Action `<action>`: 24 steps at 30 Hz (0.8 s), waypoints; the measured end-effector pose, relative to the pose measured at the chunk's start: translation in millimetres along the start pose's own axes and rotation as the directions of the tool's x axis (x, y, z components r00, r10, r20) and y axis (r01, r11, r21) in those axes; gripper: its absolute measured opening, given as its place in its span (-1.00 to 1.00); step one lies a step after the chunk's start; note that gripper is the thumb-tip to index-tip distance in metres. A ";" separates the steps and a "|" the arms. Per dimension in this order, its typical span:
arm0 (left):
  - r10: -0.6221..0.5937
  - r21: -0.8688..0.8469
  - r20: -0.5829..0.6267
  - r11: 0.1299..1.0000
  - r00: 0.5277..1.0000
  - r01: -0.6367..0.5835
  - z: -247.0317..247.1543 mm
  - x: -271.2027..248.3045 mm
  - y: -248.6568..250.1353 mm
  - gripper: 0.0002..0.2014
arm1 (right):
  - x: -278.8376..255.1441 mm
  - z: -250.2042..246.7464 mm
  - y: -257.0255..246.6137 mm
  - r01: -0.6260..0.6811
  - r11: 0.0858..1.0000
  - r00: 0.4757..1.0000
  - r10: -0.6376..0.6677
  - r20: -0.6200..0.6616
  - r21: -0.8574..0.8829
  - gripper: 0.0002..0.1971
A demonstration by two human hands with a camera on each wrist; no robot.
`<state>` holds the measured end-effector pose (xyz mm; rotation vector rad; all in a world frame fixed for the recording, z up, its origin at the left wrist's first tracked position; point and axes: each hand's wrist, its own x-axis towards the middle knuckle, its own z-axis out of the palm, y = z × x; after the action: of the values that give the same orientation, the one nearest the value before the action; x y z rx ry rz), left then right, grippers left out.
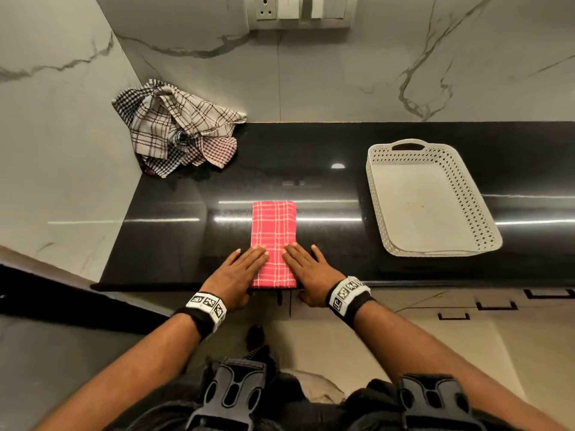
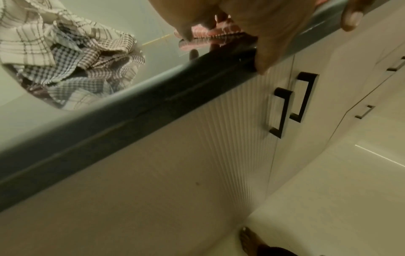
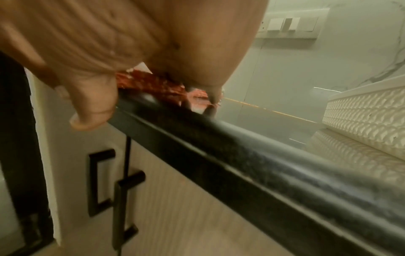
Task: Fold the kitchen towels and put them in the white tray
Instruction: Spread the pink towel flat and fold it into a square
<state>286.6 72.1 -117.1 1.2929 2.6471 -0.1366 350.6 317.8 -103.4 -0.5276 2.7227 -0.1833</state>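
Note:
A red checked towel (image 1: pixel 273 231), folded into a narrow strip, lies on the black counter (image 1: pixel 186 231) with its near end at the front edge. My left hand (image 1: pixel 239 269) rests flat on the towel's near left side, fingers straight. My right hand (image 1: pixel 306 269) lies flat on its near right side, thumb hanging over the counter edge. In the left wrist view the red towel (image 2: pixel 210 32) shows under my left hand (image 2: pixel 252 26). The right wrist view shows the red towel (image 3: pixel 153 81) beneath my right hand (image 3: pixel 131 43). The white tray (image 1: pixel 429 197) stands empty to the right.
A heap of unfolded checked towels (image 1: pixel 177 129) fills the back left corner against the marble wall. Cabinet doors with black handles (image 2: pixel 282 110) are below the counter edge. The tray's perforated wall (image 3: pixel 363 114) is close on my right. A socket panel (image 1: pixel 298 10) is on the back wall.

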 end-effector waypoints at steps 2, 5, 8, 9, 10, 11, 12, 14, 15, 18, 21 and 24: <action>-0.034 -0.051 -0.050 0.998 0.998 0.031 5.6 1.2 3.3 0.05 | 3.3 0.9 6.4 0.011 1.000 1.000 -0.011 -0.002 -0.006 0.08; -0.076 -0.145 -0.063 0.987 0.995 0.066 7.0 -2.8 9.2 0.00 | -0.8 7.4 2.9 0.001 1.000 0.998 0.001 -0.060 0.028 -0.01; -0.064 -0.265 -0.159 0.964 0.985 0.020 5.2 -6.9 12.3 -0.15 | -5.9 18.0 -3.4 -0.014 0.994 0.989 0.030 -0.145 0.111 -0.11; -0.057 -0.306 -0.199 0.952 0.978 -0.007 5.7 -7.9 11.6 -0.22 | -7.6 20.0 -5.4 -0.018 0.989 0.985 0.043 -0.169 0.146 -0.16; -0.056 -0.340 -0.234 0.940 0.971 -0.027 5.2 -8.6 10.4 -0.29 | -8.6 22.3 -7.2 -0.023 0.982 0.979 0.060 -0.196 0.187 -0.22; -0.066 -0.370 -0.269 0.928 0.961 -0.040 5.8 -8.9 9.3 -0.34 | -9.8 23.1 -9.0 -0.025 0.971 0.970 0.081 -0.228 0.237 -0.29; -0.087 -0.409 -0.293 0.912 0.952 -0.043 5.2 -8.7 9.0 -0.40 | -9.9 23.6 -10.2 -0.028 0.951 0.959 0.112 -0.261 0.307 -0.36; -0.195 -0.531 -0.283 0.847 0.939 0.016 0.4 -7.7 9.6 -0.52 | -8.8 17.0 -13.4 -0.040 0.885 0.925 0.209 -0.319 0.464 -0.53; -0.266 -0.593 -0.243 0.802 0.933 0.074 -4.3 -5.7 9.0 -0.59 | -6.0 12.0 -14.4 -0.053 0.842 0.906 0.266 -0.328 0.537 -0.61; -0.397 -0.702 -0.135 0.685 0.908 0.196 -20.5 5.0 3.3 -0.80 | 6.9 -0.3 -18.1 -0.133 0.705 0.860 0.431 -0.272 0.697 -0.76; -0.465 -0.772 -0.053 0.581 0.884 0.259 -27.6 20.7 -7.0 -0.85 | 24.0 -10.0 -23.3 -0.217 0.578 0.828 0.536 -0.165 0.787 -0.73; -0.501 -0.783 -0.012 0.543 0.865 0.304 -29.3 36.5 -11.3 -0.83 | 41.0 -18.0 -23.1 -0.324 0.531 0.776 0.622 -0.101 0.783 -0.71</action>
<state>251.9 98.2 -96.3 0.3974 2.6117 1.0431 316.2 281.8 -95.6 0.5764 2.6654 -1.2784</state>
